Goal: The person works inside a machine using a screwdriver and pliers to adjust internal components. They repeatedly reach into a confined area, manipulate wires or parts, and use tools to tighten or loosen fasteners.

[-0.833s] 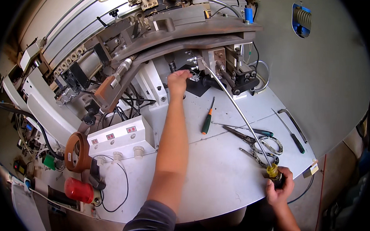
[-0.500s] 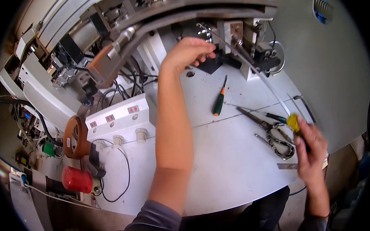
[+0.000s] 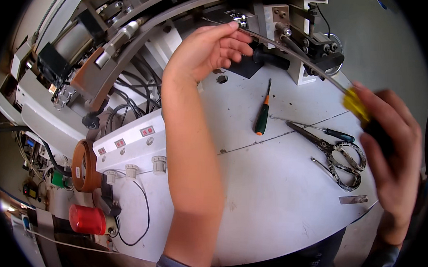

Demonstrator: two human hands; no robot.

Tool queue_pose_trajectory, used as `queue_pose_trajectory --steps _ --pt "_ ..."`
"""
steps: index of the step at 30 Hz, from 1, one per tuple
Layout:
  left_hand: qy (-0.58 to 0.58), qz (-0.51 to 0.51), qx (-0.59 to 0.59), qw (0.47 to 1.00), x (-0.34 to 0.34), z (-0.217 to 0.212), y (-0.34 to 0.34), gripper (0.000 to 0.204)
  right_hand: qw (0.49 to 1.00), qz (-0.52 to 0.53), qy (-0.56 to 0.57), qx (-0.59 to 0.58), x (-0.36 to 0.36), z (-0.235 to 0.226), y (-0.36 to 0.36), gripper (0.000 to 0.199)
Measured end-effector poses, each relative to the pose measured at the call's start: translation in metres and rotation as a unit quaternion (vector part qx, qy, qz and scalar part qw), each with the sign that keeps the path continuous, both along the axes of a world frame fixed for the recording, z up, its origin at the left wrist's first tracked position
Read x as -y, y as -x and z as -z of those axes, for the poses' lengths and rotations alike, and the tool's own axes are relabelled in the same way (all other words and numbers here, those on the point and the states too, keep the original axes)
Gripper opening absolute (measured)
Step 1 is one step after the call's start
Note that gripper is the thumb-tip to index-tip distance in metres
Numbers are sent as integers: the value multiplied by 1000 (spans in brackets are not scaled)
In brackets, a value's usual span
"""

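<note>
Long screwdriver point(image 3: 298, 58): yellow-and-black handle, thin steel shaft. It slants up-left across the table, its tip at the machine.

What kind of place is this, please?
Probably a factory or machine workshop: a metal machine with cables, a white control box with small displays and knobs, and a worktable bearing a green-handled screwdriver and scissors.

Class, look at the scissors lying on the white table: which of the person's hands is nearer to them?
Right. The right hand hovers just beside the scissors; the left hand is up at the machine, far away.
</note>
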State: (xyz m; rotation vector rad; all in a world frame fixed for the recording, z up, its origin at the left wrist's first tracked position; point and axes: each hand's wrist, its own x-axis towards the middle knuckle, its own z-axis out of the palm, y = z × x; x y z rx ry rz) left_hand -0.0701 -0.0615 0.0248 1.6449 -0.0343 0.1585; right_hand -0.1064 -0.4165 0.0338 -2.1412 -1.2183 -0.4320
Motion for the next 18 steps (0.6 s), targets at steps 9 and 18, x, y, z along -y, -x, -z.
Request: queue_pose_trajectory --steps 9,18 --pt "-3 111 130 985 56 -18 -11 41 985 -87 -100 110 98 -15 -49 42" --pt "-94 -104 157 978 91 -18 -18 33 994 -36 -89 61 -14 -55 -38 41"
